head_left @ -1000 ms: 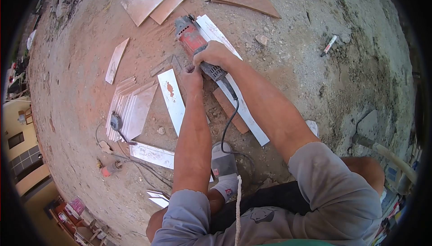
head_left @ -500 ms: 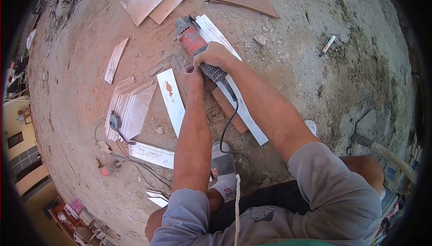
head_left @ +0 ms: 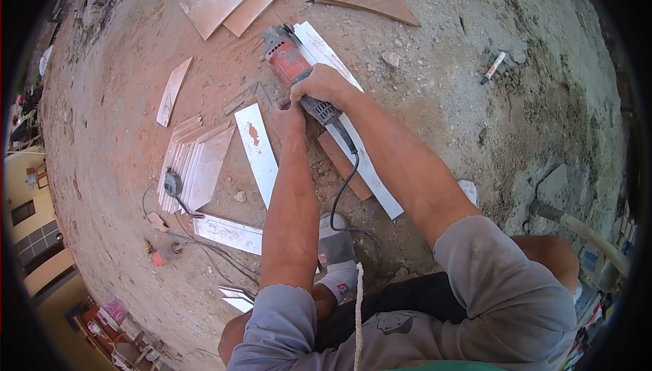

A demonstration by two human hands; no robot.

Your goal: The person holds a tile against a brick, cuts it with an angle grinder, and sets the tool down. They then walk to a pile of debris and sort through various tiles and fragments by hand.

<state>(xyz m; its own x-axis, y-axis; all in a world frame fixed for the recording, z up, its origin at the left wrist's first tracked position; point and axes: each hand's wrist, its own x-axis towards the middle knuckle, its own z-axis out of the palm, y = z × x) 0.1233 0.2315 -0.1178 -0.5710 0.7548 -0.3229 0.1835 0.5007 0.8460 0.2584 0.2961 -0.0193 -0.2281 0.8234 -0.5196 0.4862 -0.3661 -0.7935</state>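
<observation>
Left: a stack of tiles [head_left: 204,167] lies on the ground, a white strip [head_left: 258,147] to its right. Centre: I see the left hand [head_left: 288,118], fingers curled beside the grinder [head_left: 291,64]; its grasp I cannot tell. The right hand [head_left: 324,87] grips the grinder over a long white strip [head_left: 370,167]. Far right: a marker [head_left: 494,67].

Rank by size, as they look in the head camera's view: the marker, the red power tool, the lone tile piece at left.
1. Red power tool, partly covered by the right hand
2. Lone tile piece
3. Marker
</observation>
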